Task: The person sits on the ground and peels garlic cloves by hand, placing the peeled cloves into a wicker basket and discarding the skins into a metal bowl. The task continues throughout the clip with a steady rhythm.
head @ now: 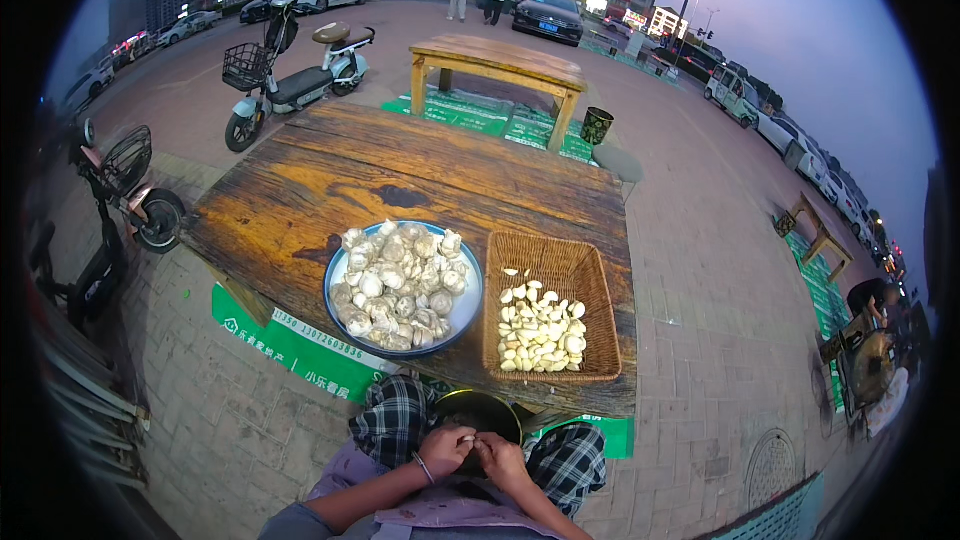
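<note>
Low over a dark bin with a yellowish rim, my left hand pinches a small pale garlic clove. The fingertips of my right hand meet it from the other side. The bin stands between my knees, and my hands hide part of its inside. On the wooden table in front of me, a blue-rimmed white plate is heaped with whole garlic bulbs. To its right, a brown woven basket holds many peeled garlic cloves, mostly in its nearer left part.
Beyond my table stands another wooden table, with a patterned bin and a round stool beside it. Electric scooters are parked at the left. Green printed sheeting lies beneath the table. A person bends at a table far right.
</note>
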A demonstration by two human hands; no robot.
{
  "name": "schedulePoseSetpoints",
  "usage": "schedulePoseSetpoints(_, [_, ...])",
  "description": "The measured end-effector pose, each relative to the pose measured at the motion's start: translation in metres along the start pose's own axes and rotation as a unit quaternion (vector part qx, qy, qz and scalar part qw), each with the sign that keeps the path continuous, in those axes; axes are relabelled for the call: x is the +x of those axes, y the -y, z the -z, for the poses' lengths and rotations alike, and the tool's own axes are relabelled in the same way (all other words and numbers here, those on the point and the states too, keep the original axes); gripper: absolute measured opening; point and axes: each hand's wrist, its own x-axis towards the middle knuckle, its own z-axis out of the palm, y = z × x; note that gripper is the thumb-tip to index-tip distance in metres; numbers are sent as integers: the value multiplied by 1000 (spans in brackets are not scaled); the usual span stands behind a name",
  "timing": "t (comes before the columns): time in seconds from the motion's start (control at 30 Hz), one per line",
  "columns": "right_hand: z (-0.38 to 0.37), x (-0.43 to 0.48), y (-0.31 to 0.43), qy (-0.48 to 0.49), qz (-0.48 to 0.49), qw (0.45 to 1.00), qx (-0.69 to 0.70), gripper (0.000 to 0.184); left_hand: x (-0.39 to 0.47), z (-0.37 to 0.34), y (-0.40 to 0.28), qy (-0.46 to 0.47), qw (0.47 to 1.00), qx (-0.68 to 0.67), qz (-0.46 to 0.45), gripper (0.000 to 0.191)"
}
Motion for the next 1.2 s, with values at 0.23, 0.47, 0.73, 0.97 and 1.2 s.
schedulePoseSetpoints(0.23, [-8,-6,-7,74,-73,995,11,18,-1,3,-8,105,978,174,-39,25])
schedulePoseSetpoints(0.47, [-17,-11,-17,61,-135,983,107,20,-5,-10,1,4,996,80,27,16])
schedulePoseSetpoints(0.73, [-25,-15,-30,131,-210,951,188,30,-6,-5,8,62,994,37,-80,6])
schedulePoseSetpoints(0.97, [-30,-33,-20,105,-189,963,164,31,-19,7,-3,118,985,7,-125,8])
schedulePoseSetpoints(1.2, [-26,-33,-13,90,-145,976,137,31,-23,12,-11,115,988,-7,-100,10])
